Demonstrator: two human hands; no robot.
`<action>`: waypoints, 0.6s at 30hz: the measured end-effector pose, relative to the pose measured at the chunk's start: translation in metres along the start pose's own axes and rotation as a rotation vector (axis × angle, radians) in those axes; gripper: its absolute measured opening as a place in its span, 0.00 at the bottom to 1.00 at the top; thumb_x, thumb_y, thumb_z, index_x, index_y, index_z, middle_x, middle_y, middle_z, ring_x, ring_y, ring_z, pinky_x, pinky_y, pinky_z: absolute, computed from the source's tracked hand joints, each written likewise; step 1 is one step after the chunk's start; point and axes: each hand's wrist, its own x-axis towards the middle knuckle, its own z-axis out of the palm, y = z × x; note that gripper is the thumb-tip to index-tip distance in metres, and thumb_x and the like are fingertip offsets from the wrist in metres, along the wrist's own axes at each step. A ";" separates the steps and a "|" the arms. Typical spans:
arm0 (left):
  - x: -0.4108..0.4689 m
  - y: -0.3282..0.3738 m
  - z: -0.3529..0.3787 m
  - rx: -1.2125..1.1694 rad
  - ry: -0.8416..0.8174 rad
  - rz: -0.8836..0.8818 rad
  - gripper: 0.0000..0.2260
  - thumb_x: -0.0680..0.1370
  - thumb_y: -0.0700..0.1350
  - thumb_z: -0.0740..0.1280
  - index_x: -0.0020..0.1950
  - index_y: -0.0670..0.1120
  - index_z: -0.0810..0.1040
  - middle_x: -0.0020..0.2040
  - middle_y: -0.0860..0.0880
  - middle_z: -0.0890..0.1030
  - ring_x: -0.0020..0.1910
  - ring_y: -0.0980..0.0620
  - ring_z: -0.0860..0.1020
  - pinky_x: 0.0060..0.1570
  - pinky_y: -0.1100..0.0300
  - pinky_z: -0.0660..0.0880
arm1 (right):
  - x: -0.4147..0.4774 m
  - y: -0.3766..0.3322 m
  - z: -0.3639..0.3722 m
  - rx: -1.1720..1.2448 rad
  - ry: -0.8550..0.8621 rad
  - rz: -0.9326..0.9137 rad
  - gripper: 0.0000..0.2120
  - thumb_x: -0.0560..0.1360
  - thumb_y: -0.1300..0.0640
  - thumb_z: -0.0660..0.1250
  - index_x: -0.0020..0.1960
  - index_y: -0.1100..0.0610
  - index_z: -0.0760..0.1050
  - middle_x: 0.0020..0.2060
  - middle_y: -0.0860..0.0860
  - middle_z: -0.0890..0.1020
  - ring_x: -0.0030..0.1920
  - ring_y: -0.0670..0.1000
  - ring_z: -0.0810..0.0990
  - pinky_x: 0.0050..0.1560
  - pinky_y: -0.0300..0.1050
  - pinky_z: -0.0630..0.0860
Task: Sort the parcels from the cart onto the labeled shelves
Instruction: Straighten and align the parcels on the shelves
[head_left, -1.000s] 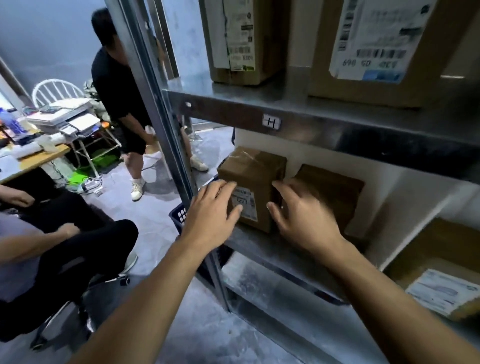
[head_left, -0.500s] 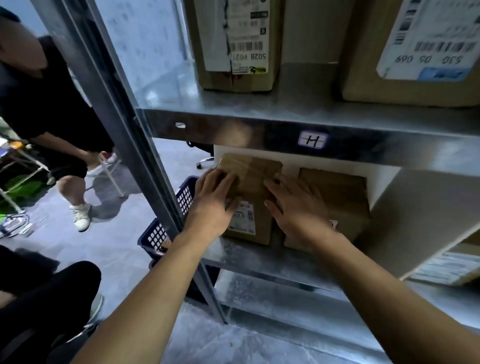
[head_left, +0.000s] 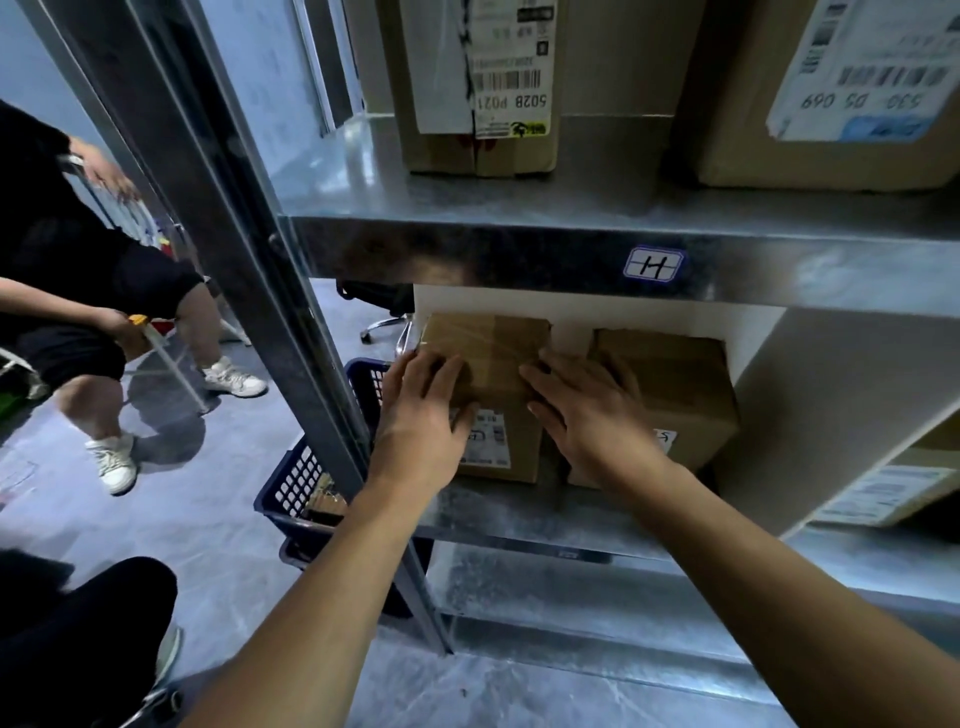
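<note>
A small brown cardboard parcel (head_left: 493, 353) with a white label on its front stands on the metal shelf (head_left: 519, 517) beneath the H tag (head_left: 653, 265). My left hand (head_left: 421, 410) lies flat over the parcel's front left corner, fingers straight. My right hand (head_left: 592, 415) presses flat against the parcel's right side, in the gap to a second brown box (head_left: 680, 384). Both hands cover part of the parcel's front label.
Two larger labeled boxes (head_left: 483, 88) (head_left: 831, 93) sit on the shelf above. Another labeled box (head_left: 893, 483) lies at the right. A steel upright (head_left: 249, 260) stands left of my arms, with a blue basket (head_left: 306, 483) behind it. A person (head_left: 104, 312) stands on the left.
The parcel has slid deeper onto the shelf under the H tag, with both hands following it. My view has moved closer and to the right.
</note>
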 end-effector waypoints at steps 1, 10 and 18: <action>-0.001 0.000 0.000 0.001 0.005 0.003 0.23 0.73 0.50 0.72 0.65 0.42 0.77 0.64 0.41 0.75 0.66 0.37 0.69 0.69 0.46 0.65 | 0.000 0.000 0.000 -0.003 0.005 -0.003 0.21 0.79 0.44 0.57 0.67 0.48 0.77 0.68 0.51 0.78 0.67 0.58 0.76 0.70 0.66 0.65; -0.001 0.017 -0.014 -0.044 0.044 0.055 0.23 0.73 0.50 0.72 0.65 0.43 0.75 0.65 0.41 0.75 0.68 0.38 0.67 0.68 0.45 0.66 | -0.017 0.010 -0.021 -0.001 0.132 0.020 0.21 0.79 0.45 0.57 0.66 0.53 0.77 0.63 0.54 0.79 0.64 0.60 0.76 0.63 0.59 0.72; 0.000 0.081 -0.010 -0.164 -0.054 0.195 0.21 0.76 0.51 0.70 0.67 0.46 0.75 0.63 0.46 0.75 0.64 0.46 0.67 0.61 0.51 0.70 | -0.057 0.052 -0.044 -0.039 0.215 0.181 0.21 0.78 0.46 0.60 0.67 0.54 0.76 0.63 0.57 0.77 0.61 0.63 0.75 0.58 0.61 0.77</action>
